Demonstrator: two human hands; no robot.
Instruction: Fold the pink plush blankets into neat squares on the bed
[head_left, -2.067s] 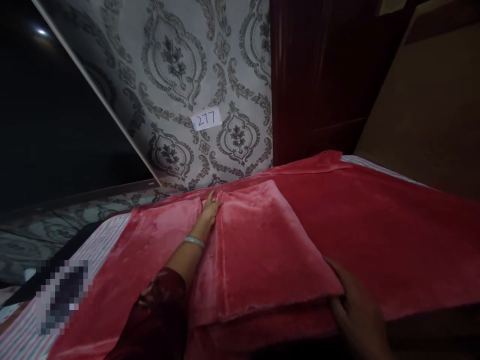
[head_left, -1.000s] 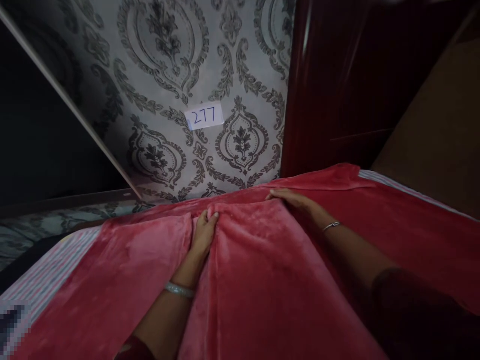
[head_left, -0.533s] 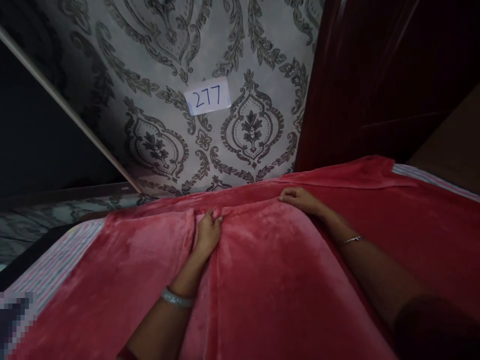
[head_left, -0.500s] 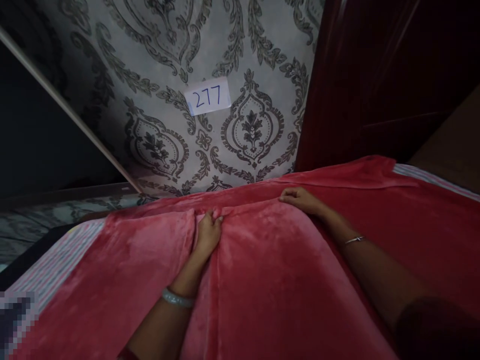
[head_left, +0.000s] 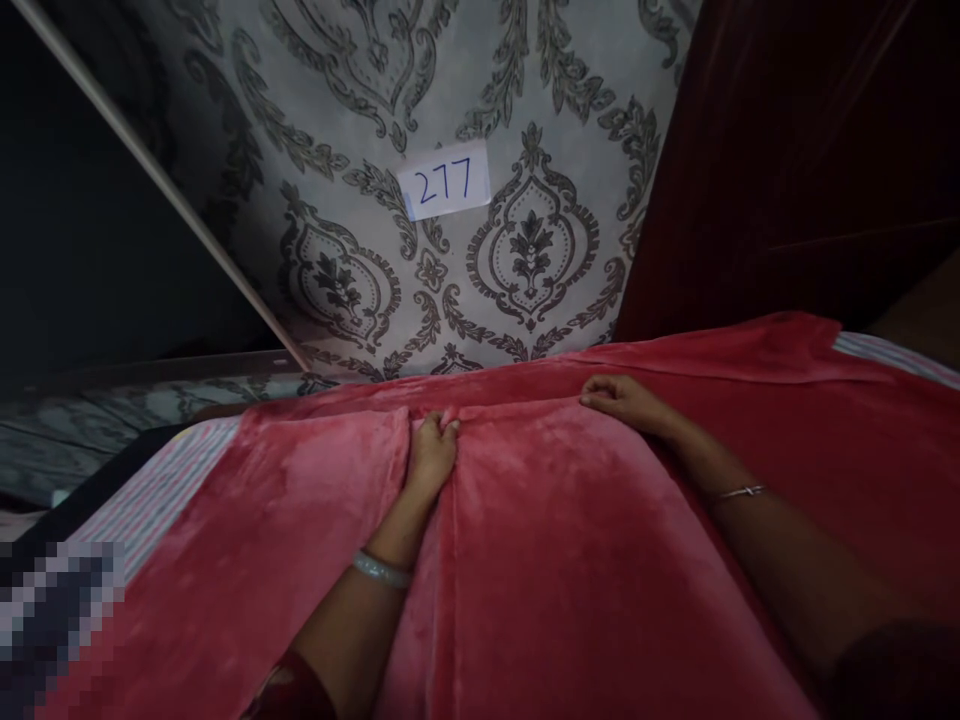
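A red plush blanket (head_left: 585,540) lies spread in front of me, with one part folded over another. My left hand (head_left: 433,452) is closed on the blanket's folded edge near the middle, its thumb and fingers pinching the cloth. Farther right, my right hand (head_left: 626,402) pinches the far corner of the folded layer, fingers curled together. Between the two hands the edge runs almost straight. A lengthwise seam or fold runs from my left hand down toward me. A pale bangle circles the left wrist and a thin one the right.
Striped cloth (head_left: 161,490) shows past the blanket at the left and again at the far right. Behind stands a patterned wall (head_left: 442,90) with a paper label (head_left: 444,181) reading 277. A dark red panel (head_left: 780,170) rises at right, a dark panel (head_left: 112,220) at left.
The whole view has shifted, so the wall, blanket and hands sit a little farther right. Both hands keep their hold on the blanket's edge, which looks nearly unchanged.
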